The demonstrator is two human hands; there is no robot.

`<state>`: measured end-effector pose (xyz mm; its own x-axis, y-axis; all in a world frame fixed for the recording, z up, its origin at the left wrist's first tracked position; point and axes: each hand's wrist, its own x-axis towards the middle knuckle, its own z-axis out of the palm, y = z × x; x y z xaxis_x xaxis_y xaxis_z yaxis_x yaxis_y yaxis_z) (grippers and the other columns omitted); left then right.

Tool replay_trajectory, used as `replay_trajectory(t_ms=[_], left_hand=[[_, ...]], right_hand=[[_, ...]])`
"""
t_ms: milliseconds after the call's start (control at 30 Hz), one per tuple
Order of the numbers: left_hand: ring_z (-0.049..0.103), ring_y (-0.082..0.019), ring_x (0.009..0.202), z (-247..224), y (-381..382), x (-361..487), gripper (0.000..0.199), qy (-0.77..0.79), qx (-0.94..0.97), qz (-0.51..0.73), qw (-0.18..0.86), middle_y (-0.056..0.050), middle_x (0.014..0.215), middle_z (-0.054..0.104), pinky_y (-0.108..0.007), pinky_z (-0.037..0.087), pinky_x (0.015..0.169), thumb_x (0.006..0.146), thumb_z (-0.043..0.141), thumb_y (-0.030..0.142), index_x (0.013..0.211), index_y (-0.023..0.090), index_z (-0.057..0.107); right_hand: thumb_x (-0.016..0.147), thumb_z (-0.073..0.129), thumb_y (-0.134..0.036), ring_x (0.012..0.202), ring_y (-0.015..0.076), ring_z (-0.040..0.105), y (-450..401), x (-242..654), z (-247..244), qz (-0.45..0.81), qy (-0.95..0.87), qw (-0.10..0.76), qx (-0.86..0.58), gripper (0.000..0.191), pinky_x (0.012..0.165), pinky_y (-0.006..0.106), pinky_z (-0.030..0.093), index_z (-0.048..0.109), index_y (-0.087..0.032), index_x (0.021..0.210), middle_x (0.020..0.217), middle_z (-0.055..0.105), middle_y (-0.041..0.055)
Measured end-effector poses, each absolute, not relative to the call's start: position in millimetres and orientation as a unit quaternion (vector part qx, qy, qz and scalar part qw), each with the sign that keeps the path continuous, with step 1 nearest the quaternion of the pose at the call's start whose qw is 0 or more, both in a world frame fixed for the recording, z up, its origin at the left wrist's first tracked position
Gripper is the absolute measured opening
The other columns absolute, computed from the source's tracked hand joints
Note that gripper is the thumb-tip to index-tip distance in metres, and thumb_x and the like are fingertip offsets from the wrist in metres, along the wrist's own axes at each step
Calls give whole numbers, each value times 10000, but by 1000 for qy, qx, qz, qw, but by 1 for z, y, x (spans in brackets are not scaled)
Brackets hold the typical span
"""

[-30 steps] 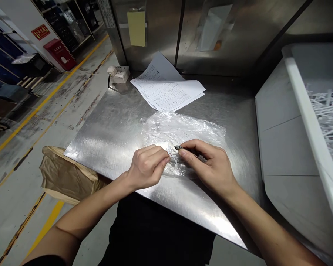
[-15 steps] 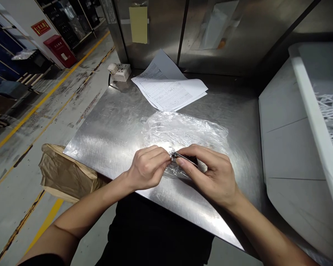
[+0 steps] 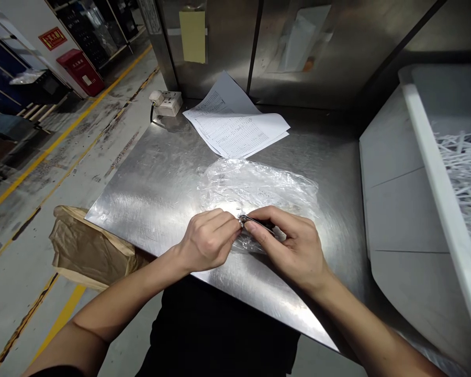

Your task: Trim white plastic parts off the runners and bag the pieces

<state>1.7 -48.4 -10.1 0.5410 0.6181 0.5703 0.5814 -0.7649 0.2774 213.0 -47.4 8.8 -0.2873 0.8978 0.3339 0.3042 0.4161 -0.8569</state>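
Observation:
My left hand point(image 3: 214, 236) is closed, its fingertips pinching a small white piece point(image 3: 240, 222) that is mostly hidden. Between the thumb and fingers of my right hand point(image 3: 292, 243) is a slim dark metal nail clipper point(image 3: 260, 223), its tip against the white piece. Both hands meet just above a crumpled clear plastic bag point(image 3: 265, 180), which lies flat on the steel table point(image 3: 141, 183).
Printed sheets point(image 3: 239, 125) lie behind the bag, beside a white power socket point(image 3: 169, 103). At right stands a large white bin point(image 3: 406, 209) holding thin white strips point(image 3: 467, 183). An open brown bag point(image 3: 90, 248) sits off the table's left edge.
The clipper has tilted slightly and its tip sits closer to my left fingertips. Both hands stay together over the bag; the whole view has shifted a little.

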Motion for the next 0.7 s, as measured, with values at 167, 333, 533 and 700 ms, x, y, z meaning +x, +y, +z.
replay_trajectory(t_ms=[167,333,533,700], left_hand=[[558,-169,688,-10,-49,3,201,343,878,333,18,-38,759,665,-329,435,623,1035,547,110,871,162,651],[563,-172,687,-9,-50,6,234,358,881,310,14,-35,754,666,-349,442,631,1048,549,169,844,171,664],[619,-166,701,-10,-49,5,156,352,879,320,29,-42,806,732,-332,469,633,1038,588,156,942,157,711],[666,-159,735,-9,-49,3,124,346,867,352,70,-42,856,764,-314,522,663,1044,595,135,1016,154,714]], right_hand=[[1043,690,-291,727,163,688,-50,208,8,381,-694,420,-444,151,666,304,492,747,-220,922,827,762,-7],[1010,701,-348,667,152,592,-47,208,4,433,-639,404,-491,215,622,309,434,729,-210,847,734,685,-15],[981,704,-404,639,149,519,-43,210,5,480,-602,394,-502,261,597,314,381,714,-202,815,677,611,-18],[988,710,-394,660,149,539,-40,213,6,474,-603,410,-494,239,611,309,392,727,-207,839,705,627,-16]])
